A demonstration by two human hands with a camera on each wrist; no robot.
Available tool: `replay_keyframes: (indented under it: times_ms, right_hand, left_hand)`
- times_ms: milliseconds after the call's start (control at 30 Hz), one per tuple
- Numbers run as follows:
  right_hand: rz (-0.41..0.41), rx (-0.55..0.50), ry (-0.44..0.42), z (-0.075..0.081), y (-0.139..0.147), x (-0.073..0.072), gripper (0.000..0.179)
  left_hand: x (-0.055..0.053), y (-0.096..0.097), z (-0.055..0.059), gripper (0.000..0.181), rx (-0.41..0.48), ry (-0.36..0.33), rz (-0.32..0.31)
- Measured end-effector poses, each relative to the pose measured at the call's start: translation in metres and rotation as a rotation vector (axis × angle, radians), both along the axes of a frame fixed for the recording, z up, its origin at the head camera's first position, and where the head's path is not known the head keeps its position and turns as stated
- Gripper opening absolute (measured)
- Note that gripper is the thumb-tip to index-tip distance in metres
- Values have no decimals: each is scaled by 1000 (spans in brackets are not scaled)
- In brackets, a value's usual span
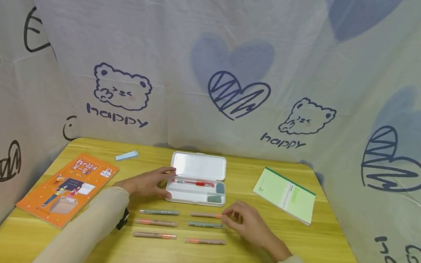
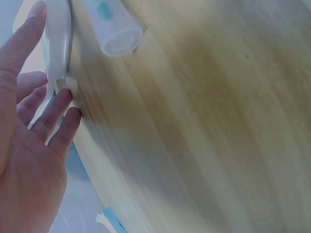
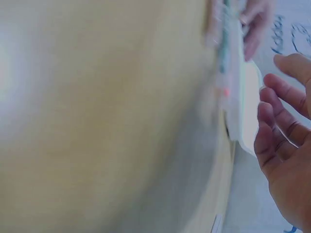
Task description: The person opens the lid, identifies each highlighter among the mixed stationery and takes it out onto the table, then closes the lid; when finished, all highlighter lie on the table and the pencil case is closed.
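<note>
A white pencil case (image 1: 195, 197) lies with its lid raised at the middle back of the table. Inside it are a red pen (image 1: 205, 184) and two grey-green blocks (image 1: 214, 199). My left hand (image 1: 149, 182) rests at the case's left side, thumb at the front corner and fingertips by the hinge; its fingers look loosely extended in the left wrist view. Several pens lie in two columns before the case. My right hand (image 1: 249, 225) is at the right end of the back-right pen (image 1: 204, 214), fingers loosely bent, with a gap between thumb and fingers in the right wrist view.
An orange book (image 1: 68, 189) lies on the left, and a small light-blue strip (image 1: 126, 155) behind it. On the right is a green notepad (image 1: 286, 194). A printed curtain (image 1: 179, 60) surrounds the back and sides of the wooden table (image 1: 160, 262).
</note>
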State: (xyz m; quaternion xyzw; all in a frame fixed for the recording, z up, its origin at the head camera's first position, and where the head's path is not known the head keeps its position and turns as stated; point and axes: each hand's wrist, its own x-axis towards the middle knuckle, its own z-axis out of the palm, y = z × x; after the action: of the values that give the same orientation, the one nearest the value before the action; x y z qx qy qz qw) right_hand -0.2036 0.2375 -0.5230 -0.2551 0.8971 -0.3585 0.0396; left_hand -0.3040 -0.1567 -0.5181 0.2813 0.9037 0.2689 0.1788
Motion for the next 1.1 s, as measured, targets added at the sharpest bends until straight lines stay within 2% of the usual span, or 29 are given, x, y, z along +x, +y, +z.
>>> replay_keyframes:
  times_ms: [233, 433, 633, 767, 833, 967, 1100]
  right_hand:
    - [-135, -116, -38, -1, -5, -39, 25]
    - [-231, -229, -190, -1, -24, -63, 37]
    - [-317, -401, -340, -7, -37, -73, 52]
    - [-363, -486, -368, -11, -41, -78, 60]
    - [-377, -494, -377, -11, -42, -80, 62]
    - [-412, -454, -413, -9, -44, -80, 66]
    - [-420, -455, -454, -8, -44, -80, 69]
  left_hand:
    - [0, 1, 1, 88, -14, -7, 2]
    - [1, 2, 2, 87, -31, -21, 22]
    - [2, 5, 6, 87, -58, 15, 20]
    - [6, 7, 8, 85, -73, 67, 34]
    - [9, 8, 10, 83, -67, 103, 43]
    - [15, 14, 11, 80, 0, 154, 82]
    - [19, 20, 10, 84, 118, 94, 196]
